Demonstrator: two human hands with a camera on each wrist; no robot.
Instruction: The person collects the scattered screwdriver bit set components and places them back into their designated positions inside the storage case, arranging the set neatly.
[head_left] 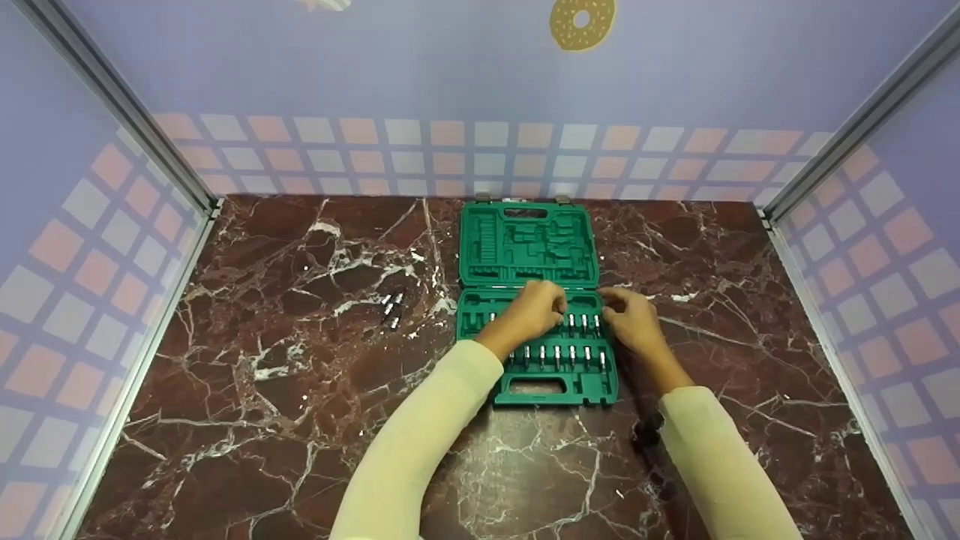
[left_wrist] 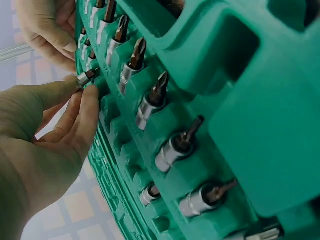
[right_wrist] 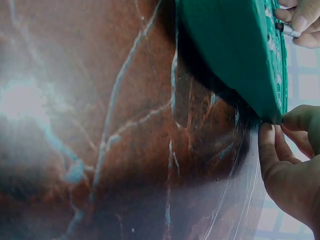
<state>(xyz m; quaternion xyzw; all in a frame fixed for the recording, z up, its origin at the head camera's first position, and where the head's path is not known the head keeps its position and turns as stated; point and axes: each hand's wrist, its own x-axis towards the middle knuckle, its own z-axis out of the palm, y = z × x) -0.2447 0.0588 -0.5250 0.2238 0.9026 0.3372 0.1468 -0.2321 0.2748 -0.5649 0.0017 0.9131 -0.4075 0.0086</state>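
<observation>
A green plastic tool case (head_left: 592,384) lies unfolded on the table, its lid (head_left: 466,247) spread toward the back wall. Two rows of silver bit sockets (head_left: 572,355) sit in the moulded slots of the near half. My left hand (head_left: 529,311) is over the upper row. Between its thumb and fingertips it pinches a bit socket (left_wrist: 85,77), tilted close over the slots. Several slots in that row hold nothing. At the case's right side, my right hand (head_left: 634,321) grips the edge between thumb and fingers (right_wrist: 267,145).
Several loose bit sockets (head_left: 391,304) lie on the dark red marbled table (head_left: 300,420), left of the case. Purple walls with a tile pattern (head_left: 491,135) enclose the table at the back and both sides.
</observation>
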